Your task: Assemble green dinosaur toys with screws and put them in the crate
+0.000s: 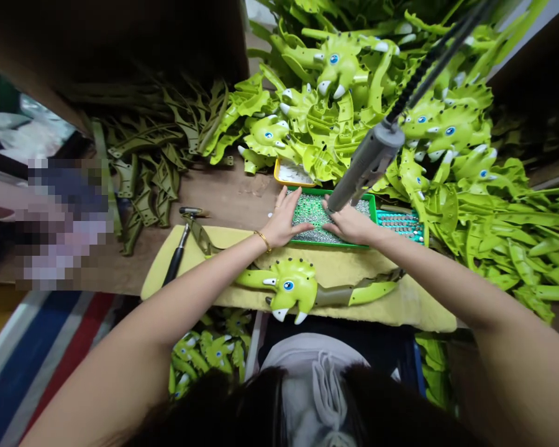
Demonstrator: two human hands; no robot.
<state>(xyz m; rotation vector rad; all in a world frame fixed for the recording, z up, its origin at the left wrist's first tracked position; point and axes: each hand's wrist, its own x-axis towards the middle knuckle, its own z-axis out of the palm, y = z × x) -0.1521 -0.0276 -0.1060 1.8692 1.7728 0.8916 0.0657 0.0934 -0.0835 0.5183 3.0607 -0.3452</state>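
My left hand (284,220) lies with its fingers spread at the left end of a green tray (372,202) holding many small silver pieces that look like screws (312,211). At the tray's other end, my right hand (351,225) reaches in, thumb and fingers apart. A grey electric screwdriver (368,164) hangs on a coiled cord, its lower end overlapping my right fingers in view; I cannot tell whether they touch. Nearer me, a lime-green triceratops-head toy (293,285) with a dark olive section rests on a yellow cloth (354,264).
A hammer (177,254) lies on the cloth's left side. Behind the tray are a yellow tray (298,174) and heaped green dinosaur parts (340,68). Olive parts (153,192) pile up at left. A teal holder (400,225) with rows of small pieces adjoins the green tray.
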